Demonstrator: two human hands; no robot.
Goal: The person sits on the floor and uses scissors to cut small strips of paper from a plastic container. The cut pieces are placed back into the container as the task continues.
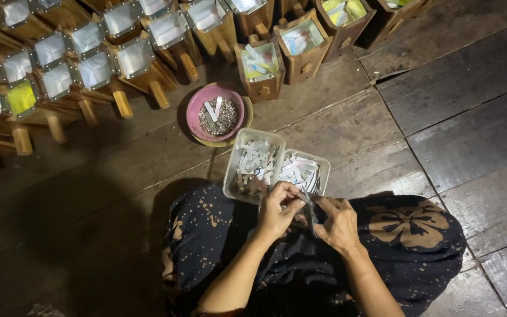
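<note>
Pinching a small pale strip [298,198] over the lap, the left hand [277,210] is curling beside the right hand [337,222], which is gripping slim metal scissors [311,206] near two clear plastic trays [236,170].

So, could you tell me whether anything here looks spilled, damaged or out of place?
Nothing stands out. The strips lie inside the two clear trays, and the pink bowl sits upright on the floor. The wooden boxes are neatly grouped. Left hand and right hand meet over the lap with scissors.
</note>
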